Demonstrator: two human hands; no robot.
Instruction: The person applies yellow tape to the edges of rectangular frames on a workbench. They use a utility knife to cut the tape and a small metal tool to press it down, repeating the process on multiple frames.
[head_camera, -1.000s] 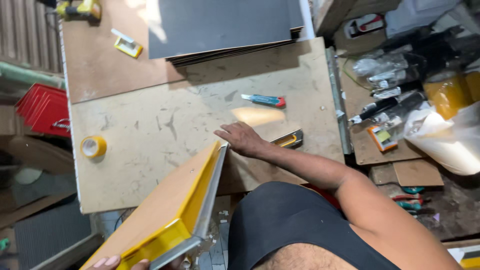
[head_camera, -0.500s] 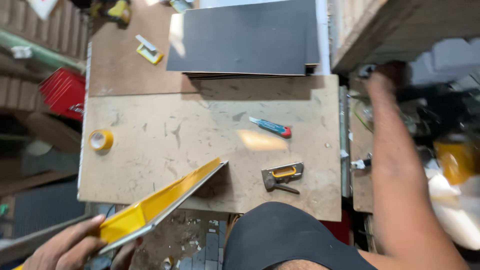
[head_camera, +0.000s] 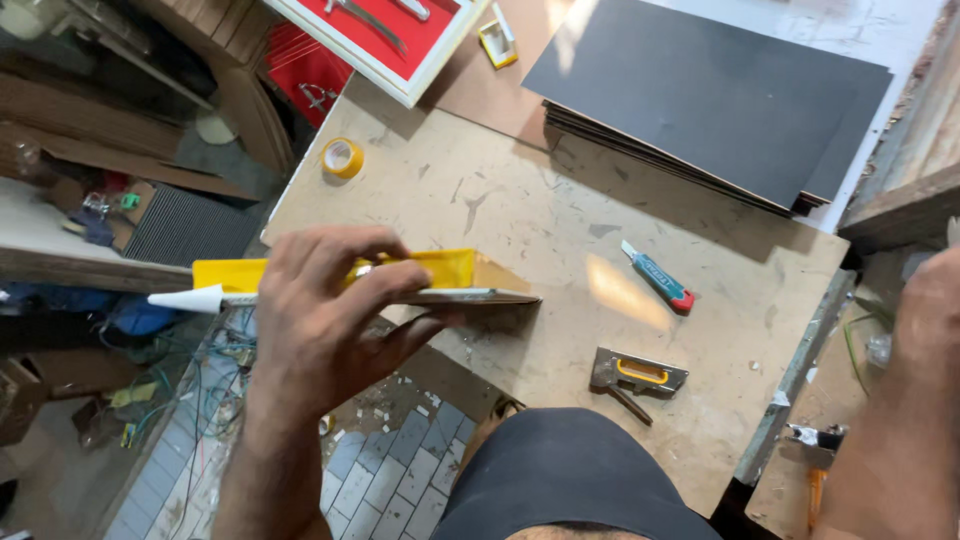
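Note:
My left hand (head_camera: 325, 320) grips a flat panel (head_camera: 440, 280) with a yellow face and a white edge. It is held edge-on and level over the near-left corner of the worn wooden table (head_camera: 480, 200). My right forearm runs up the right border, and my right hand (head_camera: 935, 300) is cut off by the frame, fingers hidden. It is beside a cluttered side ledge. On the table between my arms lie a blue and red utility knife (head_camera: 655, 277) and a grey staple gun with a yellow handle (head_camera: 635, 375).
A stack of dark grey boards (head_camera: 720, 100) lies at the table's far right. A yellow tape roll (head_camera: 342, 157) sits at the far left corner. A white-framed red tray with metal tools (head_camera: 380, 30) is beyond it. Tiled floor and tangled wires lie below left.
My left hand has raised the yellow panel and turned it level and edge-on. My right arm has stayed out to the right side. The view has swung toward the left.

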